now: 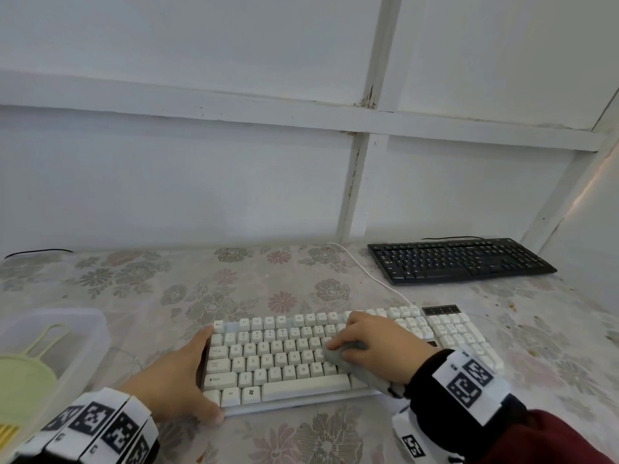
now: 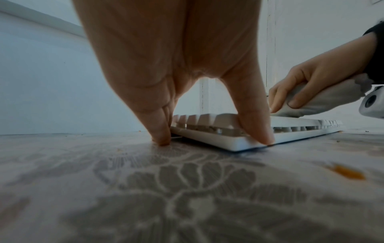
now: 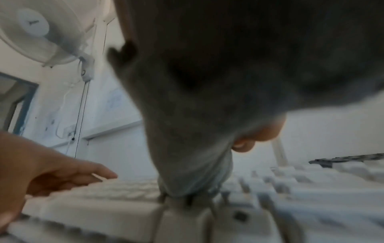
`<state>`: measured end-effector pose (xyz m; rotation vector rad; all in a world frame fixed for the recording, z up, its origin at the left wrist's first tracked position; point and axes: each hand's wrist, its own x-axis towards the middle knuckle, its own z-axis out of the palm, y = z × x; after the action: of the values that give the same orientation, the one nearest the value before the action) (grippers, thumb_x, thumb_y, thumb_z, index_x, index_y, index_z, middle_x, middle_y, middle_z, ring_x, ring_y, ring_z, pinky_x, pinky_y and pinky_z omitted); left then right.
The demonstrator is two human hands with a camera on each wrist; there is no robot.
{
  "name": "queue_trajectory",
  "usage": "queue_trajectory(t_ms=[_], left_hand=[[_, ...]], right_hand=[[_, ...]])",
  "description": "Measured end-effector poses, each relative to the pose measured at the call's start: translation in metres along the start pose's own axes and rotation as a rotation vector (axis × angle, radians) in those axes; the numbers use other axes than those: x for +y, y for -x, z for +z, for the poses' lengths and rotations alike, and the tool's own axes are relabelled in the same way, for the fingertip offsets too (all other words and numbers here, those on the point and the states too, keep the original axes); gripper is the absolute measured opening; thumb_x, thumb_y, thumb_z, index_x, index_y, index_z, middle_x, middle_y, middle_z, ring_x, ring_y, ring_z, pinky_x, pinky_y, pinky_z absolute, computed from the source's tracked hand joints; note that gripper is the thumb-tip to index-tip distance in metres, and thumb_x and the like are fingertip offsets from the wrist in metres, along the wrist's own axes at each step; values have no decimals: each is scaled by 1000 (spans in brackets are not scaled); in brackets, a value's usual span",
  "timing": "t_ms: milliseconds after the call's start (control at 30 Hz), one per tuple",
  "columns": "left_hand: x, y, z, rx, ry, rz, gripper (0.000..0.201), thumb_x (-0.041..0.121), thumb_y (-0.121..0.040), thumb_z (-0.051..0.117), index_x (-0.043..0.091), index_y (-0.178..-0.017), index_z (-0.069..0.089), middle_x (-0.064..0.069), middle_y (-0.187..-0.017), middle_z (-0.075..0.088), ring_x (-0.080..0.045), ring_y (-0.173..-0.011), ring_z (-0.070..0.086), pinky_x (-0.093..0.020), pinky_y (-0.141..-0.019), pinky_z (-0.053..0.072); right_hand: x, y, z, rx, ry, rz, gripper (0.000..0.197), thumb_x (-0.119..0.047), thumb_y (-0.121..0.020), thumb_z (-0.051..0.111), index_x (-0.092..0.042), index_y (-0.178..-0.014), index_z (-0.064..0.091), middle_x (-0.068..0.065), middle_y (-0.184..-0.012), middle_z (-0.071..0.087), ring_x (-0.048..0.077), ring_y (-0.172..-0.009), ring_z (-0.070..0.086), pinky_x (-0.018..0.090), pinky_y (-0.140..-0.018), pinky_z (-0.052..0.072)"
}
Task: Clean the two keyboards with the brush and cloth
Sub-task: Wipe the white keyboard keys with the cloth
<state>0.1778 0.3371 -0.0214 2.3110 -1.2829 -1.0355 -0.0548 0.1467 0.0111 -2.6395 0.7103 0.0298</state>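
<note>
One of two keyboards looks mid-wipe: the right hand (image 1: pixel 375 343) grips a soft grey cloth (image 1: pixel 348 354) bunched on the white keyboard (image 1: pixel 284 360) with its blocky plastic keys, while the left hand (image 1: pixel 174 380), spread straight-fingered, braces its left end on the floral table (image 1: pixel 167 289). The flat black keyboard (image 1: pixel 459 259), well apart at far right, apparently awaits its turn.

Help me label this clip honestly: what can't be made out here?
- Head view: the right hand and grey cloth cover some of the white keyboard's keys.
- Head view: the left edge cuts off the pale green item in the clear container; brush or not, unclear.
- Head view: the black keyboard's legends are too small.
- Right wrist view: the blurred cloth hides most of that hand's fingers.
</note>
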Motion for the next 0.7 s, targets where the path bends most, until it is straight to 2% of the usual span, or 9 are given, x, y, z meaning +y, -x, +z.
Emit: queue_trajectory(t_ms=[167,267,433,500,567,700], left_hand=[[1,0,1,11,-12,3,129,41,-50,84,31,-147,0,17,-131,47,-6,-115,50,-25,-103,39],[1,0,1,14,-10,5,127,40,-51,84,32,-147,1,18,-129,48,-5,-114,50,-24,-102,40],[0,-1,1,9,-8,-5,134,43,-47,84,28,-149,-2,14,-136,44,-7,-119,48,-25,-105,37],[0,0,1,4,-9,-5,137,46,-43,83,28,-148,-3,14,-136,44,-6,-119,48,-25,-105,38],[0,0,1,1,0,0,140,49,-38,81,28,-149,-2,14,-136,44,-6,-119,48,-26,-105,38],[-1,-1,2,16,-1,-14,134,43,-47,84,28,-149,-2,13,-138,43,-7,-119,47,-24,-104,38]], right_hand=[[34,18,-9,48,29,114,25,-24,-94,53,-30,-113,67,-20,-86,42,-5,-79,44,5,-68,31],[55,29,-17,66,74,184,24,-24,-94,53,-29,-112,68,-18,-84,42,-5,-76,44,6,-67,31],[81,44,-34,91,156,302,24,-23,-94,54,-29,-112,68,-19,-83,40,-3,-76,43,5,-64,32],[83,47,-40,113,169,305,24,-23,-94,53,-28,-112,68,-18,-84,41,4,-82,47,7,-64,33],[80,46,-40,117,152,283,23,-24,-94,53,-30,-110,69,-15,-86,44,4,-82,48,9,-65,34],[71,43,-29,87,183,247,23,-27,-93,52,-34,-107,69,-16,-82,41,3,-78,46,9,-64,33]])
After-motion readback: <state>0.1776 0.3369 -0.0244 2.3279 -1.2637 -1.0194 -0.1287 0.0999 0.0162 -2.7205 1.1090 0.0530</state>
